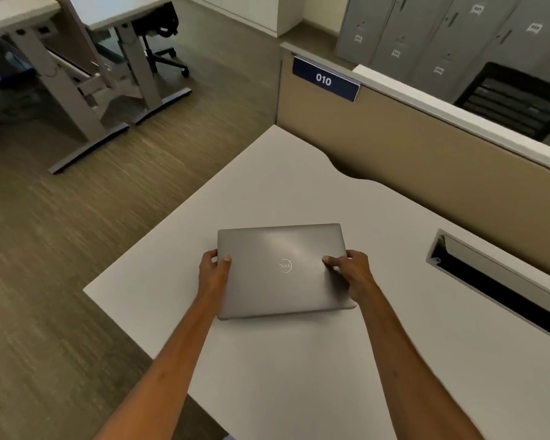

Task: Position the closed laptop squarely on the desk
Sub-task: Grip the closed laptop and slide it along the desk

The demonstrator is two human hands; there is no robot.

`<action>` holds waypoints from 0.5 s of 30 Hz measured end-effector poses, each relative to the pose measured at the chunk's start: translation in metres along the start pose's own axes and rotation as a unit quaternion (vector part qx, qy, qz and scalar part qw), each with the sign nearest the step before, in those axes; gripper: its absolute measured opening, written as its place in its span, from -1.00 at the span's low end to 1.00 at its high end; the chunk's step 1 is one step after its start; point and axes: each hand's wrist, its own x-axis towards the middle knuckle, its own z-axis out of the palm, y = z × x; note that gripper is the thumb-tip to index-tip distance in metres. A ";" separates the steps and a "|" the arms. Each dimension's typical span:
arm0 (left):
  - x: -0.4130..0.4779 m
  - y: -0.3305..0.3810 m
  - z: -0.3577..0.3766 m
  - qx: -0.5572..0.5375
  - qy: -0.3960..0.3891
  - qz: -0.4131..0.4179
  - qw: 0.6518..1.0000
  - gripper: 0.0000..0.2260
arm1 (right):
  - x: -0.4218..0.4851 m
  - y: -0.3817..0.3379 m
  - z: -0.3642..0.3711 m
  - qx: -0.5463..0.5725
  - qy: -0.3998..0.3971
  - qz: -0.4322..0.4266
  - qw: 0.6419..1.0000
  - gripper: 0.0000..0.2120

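A closed grey laptop [283, 249] with a round logo on its lid lies flat on the white desk [299, 369], turned at an angle to the desk's edges. My left hand [212, 270] grips its left edge, thumb on the lid and fingers wrapped around the side. On the opposite edge my right hand [351, 270] holds the laptop the same way, thumb pressed on the lid. Both forearms reach in from the bottom of the view.
A tan partition [426, 160] with a blue "010" sign [324, 79] borders the desk's far side. A long cable slot [496, 284] is cut into the desk at right. The desk's left edge drops to wood-look floor; other desks and an office chair [159, 33] stand beyond.
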 end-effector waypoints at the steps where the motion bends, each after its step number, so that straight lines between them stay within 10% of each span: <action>1: -0.008 -0.004 0.003 0.005 -0.003 -0.001 1.000 -0.55 | -0.006 0.008 -0.008 0.004 0.004 0.003 1.000 -0.62; 15: -0.132 -0.073 0.079 0.068 -0.071 -0.014 0.995 -0.54 | -0.091 0.127 -0.150 0.053 0.072 0.046 0.995 -0.60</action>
